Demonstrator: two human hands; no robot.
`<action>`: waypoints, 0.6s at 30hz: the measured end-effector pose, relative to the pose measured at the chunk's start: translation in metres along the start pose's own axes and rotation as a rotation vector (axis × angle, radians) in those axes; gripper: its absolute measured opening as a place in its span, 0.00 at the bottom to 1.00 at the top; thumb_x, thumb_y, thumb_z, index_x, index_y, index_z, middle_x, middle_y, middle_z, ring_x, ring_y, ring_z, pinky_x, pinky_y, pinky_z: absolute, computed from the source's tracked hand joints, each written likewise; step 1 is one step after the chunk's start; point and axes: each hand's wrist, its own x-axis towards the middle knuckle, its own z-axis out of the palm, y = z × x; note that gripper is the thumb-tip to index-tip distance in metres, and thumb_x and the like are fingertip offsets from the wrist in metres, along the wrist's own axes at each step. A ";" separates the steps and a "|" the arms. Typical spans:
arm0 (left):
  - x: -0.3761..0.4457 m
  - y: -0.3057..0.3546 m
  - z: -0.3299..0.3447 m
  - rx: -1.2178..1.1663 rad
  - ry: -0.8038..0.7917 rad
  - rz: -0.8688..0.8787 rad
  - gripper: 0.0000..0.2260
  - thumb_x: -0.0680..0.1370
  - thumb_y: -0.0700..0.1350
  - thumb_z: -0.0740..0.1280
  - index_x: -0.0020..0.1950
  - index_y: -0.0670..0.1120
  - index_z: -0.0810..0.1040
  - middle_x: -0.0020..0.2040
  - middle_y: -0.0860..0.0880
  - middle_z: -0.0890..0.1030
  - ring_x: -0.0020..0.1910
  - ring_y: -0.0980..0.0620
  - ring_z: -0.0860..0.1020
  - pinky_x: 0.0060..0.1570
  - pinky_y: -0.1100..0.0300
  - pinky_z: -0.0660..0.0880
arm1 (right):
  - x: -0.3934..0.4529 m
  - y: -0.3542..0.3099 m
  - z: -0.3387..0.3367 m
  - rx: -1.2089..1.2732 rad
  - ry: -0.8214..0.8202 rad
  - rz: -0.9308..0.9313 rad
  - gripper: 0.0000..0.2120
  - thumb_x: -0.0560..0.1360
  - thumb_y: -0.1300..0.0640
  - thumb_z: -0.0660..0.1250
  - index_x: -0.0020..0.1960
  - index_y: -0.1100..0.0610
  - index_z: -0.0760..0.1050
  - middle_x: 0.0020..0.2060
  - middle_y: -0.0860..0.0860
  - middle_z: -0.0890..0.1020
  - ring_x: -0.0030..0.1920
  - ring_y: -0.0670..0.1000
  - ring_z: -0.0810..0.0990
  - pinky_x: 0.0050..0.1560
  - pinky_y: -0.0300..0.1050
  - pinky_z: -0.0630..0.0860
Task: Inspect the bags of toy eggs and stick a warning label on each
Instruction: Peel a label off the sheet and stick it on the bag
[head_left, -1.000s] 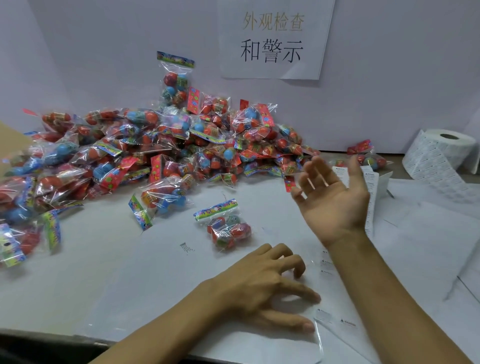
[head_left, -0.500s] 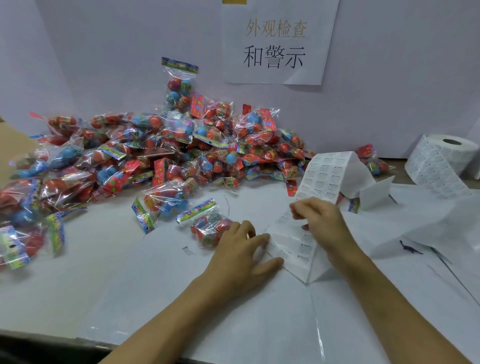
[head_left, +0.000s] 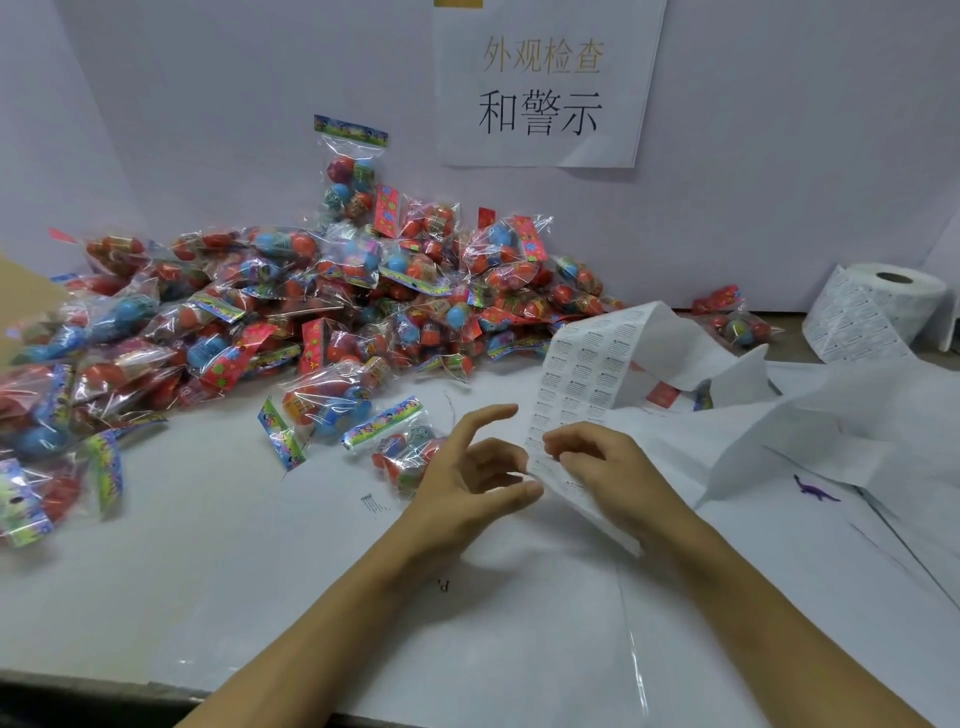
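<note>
A big pile of clear bags of red and blue toy eggs (head_left: 332, 301) covers the back left of the white table. One bag of eggs (head_left: 408, 454) lies apart in front, just left of my left hand (head_left: 467, 486). A long strip of small warning labels (head_left: 587, 374) curls up from the table. My right hand (head_left: 608, 467) pinches the strip's lower part. My left hand hovers with fingers spread, its thumb and fingertips touching the strip's left edge; whether it holds a label is unclear.
A roll of labels (head_left: 872, 317) stands at the back right by the wall. Loose white backing paper (head_left: 810, 431) lies crumpled on the right, with a tiny purple toy dinosaur (head_left: 815, 489) below it. Another egg bag (head_left: 737, 322) sits near the roll. A sign hangs on the wall (head_left: 545, 88).
My right hand came down from open in the air and took hold of the label strip, lifting it. My left hand rose from flat on the table to the strip's edge.
</note>
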 end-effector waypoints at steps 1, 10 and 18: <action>0.000 0.001 0.000 -0.006 -0.002 0.018 0.29 0.71 0.39 0.78 0.68 0.57 0.75 0.46 0.47 0.81 0.47 0.49 0.80 0.52 0.56 0.78 | 0.000 -0.001 0.000 0.004 0.002 -0.009 0.16 0.78 0.66 0.64 0.50 0.46 0.81 0.50 0.44 0.85 0.54 0.42 0.82 0.57 0.36 0.75; -0.001 0.004 0.001 0.064 0.029 -0.018 0.27 0.75 0.35 0.74 0.70 0.55 0.73 0.46 0.43 0.83 0.42 0.47 0.78 0.39 0.54 0.76 | -0.006 -0.007 -0.003 -0.013 -0.032 -0.138 0.04 0.79 0.50 0.70 0.52 0.46 0.82 0.49 0.40 0.85 0.53 0.36 0.81 0.57 0.34 0.76; 0.001 -0.006 -0.001 0.112 0.106 -0.128 0.24 0.74 0.32 0.76 0.64 0.52 0.75 0.40 0.44 0.84 0.37 0.50 0.79 0.37 0.58 0.79 | -0.015 -0.009 -0.010 -0.399 0.083 -0.534 0.07 0.71 0.56 0.79 0.48 0.50 0.84 0.41 0.43 0.79 0.48 0.45 0.75 0.46 0.33 0.67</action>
